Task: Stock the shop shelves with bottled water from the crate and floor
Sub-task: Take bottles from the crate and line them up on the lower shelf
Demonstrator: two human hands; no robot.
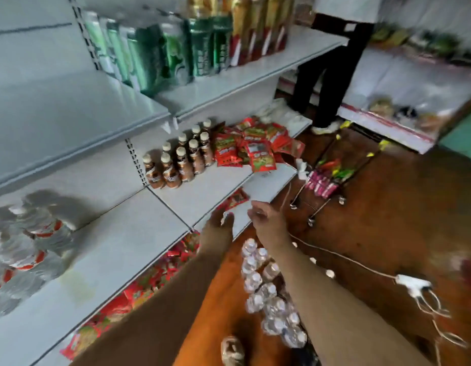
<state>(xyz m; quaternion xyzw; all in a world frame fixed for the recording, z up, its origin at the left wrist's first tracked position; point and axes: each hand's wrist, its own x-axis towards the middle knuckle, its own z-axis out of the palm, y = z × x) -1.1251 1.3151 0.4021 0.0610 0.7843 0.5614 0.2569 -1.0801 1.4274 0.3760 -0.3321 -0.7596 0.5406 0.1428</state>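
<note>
Left hand (219,220) reaches over the front edge of the grey shelf (123,247) with fingers extended and gripping nothing. Right hand (267,220) is beside it, fingers loosely curled and empty. Loose water bottles (266,289) stand clustered on the floor between the forearms. Shelved water bottles (31,241), with red-and-white label bands, occupy the shelf's left end. Brown bottles (176,159) with cream caps stand in rows further along, beside red packets (255,146). Motion blur leaves all label text illegible.
</note>
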